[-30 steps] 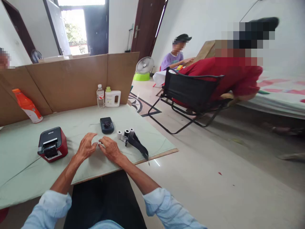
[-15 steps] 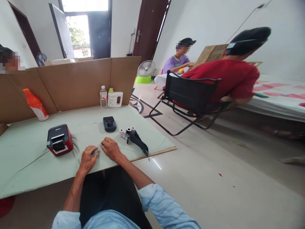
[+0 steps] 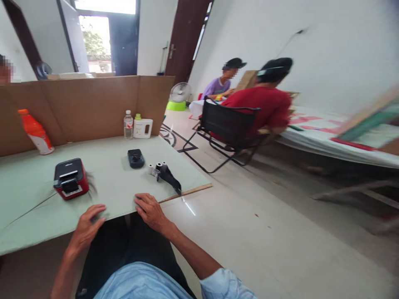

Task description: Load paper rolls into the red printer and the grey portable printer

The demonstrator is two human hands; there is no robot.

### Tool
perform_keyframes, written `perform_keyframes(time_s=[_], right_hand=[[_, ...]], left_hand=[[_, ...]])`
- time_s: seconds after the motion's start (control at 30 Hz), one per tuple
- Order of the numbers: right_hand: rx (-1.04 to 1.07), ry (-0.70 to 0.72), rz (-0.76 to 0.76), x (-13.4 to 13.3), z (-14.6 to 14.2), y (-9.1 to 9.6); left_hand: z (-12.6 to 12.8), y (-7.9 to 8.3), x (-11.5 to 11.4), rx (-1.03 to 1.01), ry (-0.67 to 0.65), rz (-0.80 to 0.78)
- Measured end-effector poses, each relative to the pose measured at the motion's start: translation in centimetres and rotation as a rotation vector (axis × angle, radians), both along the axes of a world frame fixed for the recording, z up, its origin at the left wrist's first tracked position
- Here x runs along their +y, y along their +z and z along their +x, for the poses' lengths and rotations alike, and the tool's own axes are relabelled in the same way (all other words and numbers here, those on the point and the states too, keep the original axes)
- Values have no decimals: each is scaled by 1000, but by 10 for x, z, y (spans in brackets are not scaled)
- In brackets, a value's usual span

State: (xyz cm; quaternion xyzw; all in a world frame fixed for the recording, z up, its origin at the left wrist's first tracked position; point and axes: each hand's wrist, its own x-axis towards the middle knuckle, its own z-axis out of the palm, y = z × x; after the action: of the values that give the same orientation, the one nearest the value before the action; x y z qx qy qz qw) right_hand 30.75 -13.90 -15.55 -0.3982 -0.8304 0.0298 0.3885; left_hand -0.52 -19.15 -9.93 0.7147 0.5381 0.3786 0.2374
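Observation:
At the front edge of the pale green table, my left hand is open, thumb and fingers apart, with nothing in it. My right hand lies over the same edge further right, its fingers loosely stretched out and holding nothing. A red and black label printer stands beyond my left hand. A smaller dark blue and black device, perhaps a portable printer, lies past my right hand. Beside it are small white rolls and a black ribbon that trails to the table's right edge.
Along the back rises a cardboard screen. Before it stand an orange bottle, a clear bottle and a white jug. To the right, a person in red sits in a black folding chair; another person sits beyond.
My hands have drawn back toward the table's front edge and moved apart, the left going left. The view has swung right, and more of the neighbouring table shows.

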Motion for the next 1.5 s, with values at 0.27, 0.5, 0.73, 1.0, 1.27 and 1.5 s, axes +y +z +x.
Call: perform_keyframes(time_s=[0.27,0.5,0.73,1.0,1.27,1.5], right_hand=[[70,-599,-1,76,157,20],[-182,-670,-156,67,210,-44],[-139,-574,-56,47,232,-52],[169,-472,109,45,136,11],[125,167,-263,71,-69,33],[71,394,-543,107,-182,61]], left_hand=[[-80,21,4,480,497,150],[-75,5,-19,799,555,7],[-93,-3,-56,738,612,-31],[-126,21,-52,445,601,-70],[-118,44,34,-94,489,-72],[-103,38,72,-334,421,-118]])
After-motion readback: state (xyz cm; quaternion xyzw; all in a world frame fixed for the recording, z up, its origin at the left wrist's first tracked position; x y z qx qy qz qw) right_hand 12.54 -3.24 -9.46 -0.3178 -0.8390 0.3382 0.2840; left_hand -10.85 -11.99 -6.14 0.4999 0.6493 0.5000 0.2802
